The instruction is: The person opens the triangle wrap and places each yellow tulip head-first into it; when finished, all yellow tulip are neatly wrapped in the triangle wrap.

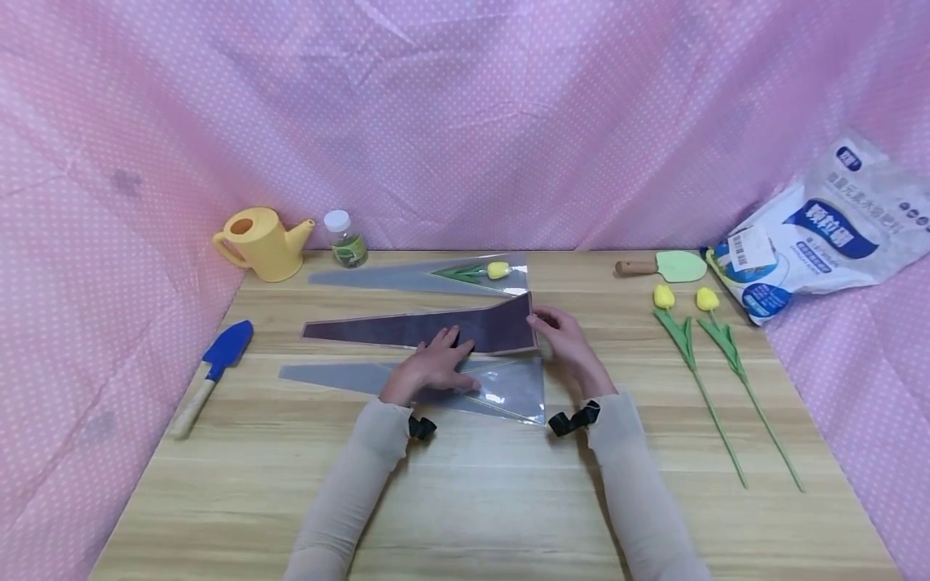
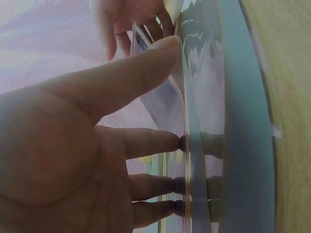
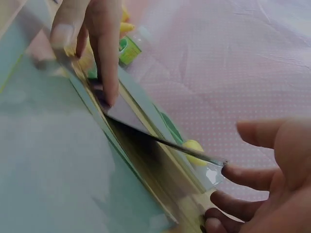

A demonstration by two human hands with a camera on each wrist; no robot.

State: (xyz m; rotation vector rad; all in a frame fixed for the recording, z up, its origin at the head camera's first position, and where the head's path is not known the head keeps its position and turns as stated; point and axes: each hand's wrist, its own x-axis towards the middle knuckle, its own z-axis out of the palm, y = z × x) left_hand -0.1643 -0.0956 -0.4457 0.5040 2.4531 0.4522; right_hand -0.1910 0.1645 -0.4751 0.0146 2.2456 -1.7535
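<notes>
A dark purple flower sleeve [image 1: 407,327] lies between two clear grey ones, its wide right end bent upward. My left hand [image 1: 432,367] presses it with outstretched fingers; the thumb reaches over the near clear sleeve [image 1: 508,387]. At the raised corner is my right hand [image 1: 570,343]. In the right wrist view, the index fingertip [image 3: 231,170] touches the sleeve's edge while the thumb [image 3: 262,131] stays apart from it. Behind, the far clear sleeve [image 1: 363,274] holds a yellow tulip [image 1: 497,270].
Two yellow tulips [image 1: 683,335] lie at the right, below a green trowel [image 1: 679,266] and a white bag [image 1: 821,234]. At the left are a blue trowel [image 1: 228,343], a yellow watering can [image 1: 265,246] and a white-capped jar [image 1: 347,238]. A pink dotted cloth [image 1: 465,121] surrounds the table.
</notes>
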